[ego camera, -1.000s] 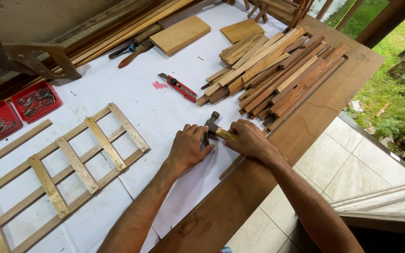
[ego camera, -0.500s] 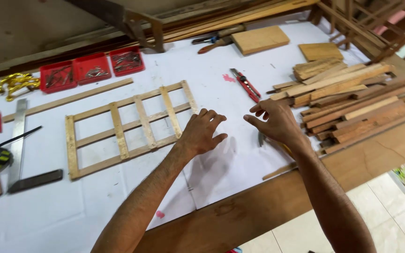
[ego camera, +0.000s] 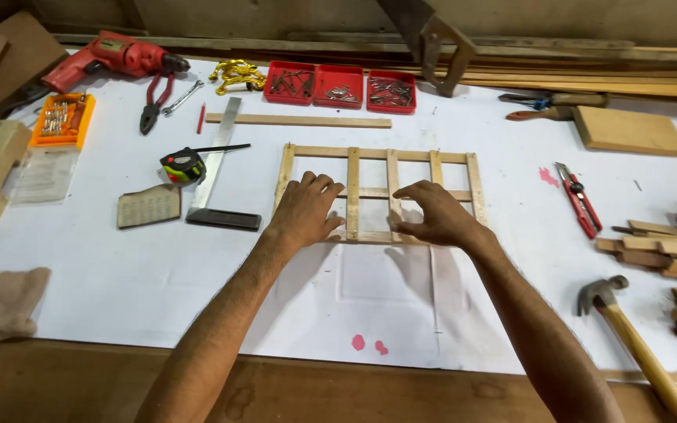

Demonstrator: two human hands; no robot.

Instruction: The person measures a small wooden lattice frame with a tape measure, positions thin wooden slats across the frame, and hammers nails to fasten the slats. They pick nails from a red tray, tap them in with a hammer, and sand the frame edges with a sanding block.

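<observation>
A small wooden lattice frame [ego camera: 370, 155] of thin slats lies flat on the white sheet [ego camera: 119, 258] in the middle of the bench. My left hand [ego camera: 305, 210] rests palm down on its near left part, fingers spread. My right hand [ego camera: 431, 214] touches the near right part, fingers curled lightly over the bottom slat. Neither hand grips anything. A claw hammer [ego camera: 628, 329] with a wooden handle lies alone at the near right, well away from both hands.
Red trays [ego camera: 338, 84] of nails, a loose slat [ego camera: 298, 121], a red drill [ego camera: 111, 55], pliers [ego camera: 153, 98], a tape measure [ego camera: 183, 165] and a try square [ego camera: 217, 168] sit at the back and left. A red cutter [ego camera: 577, 200] and stacked wood pieces [ego camera: 667, 243] lie to the right.
My hands let go of the hammer at the right, swung left, and now rest on the lattice frame. The view has turned left with them.
</observation>
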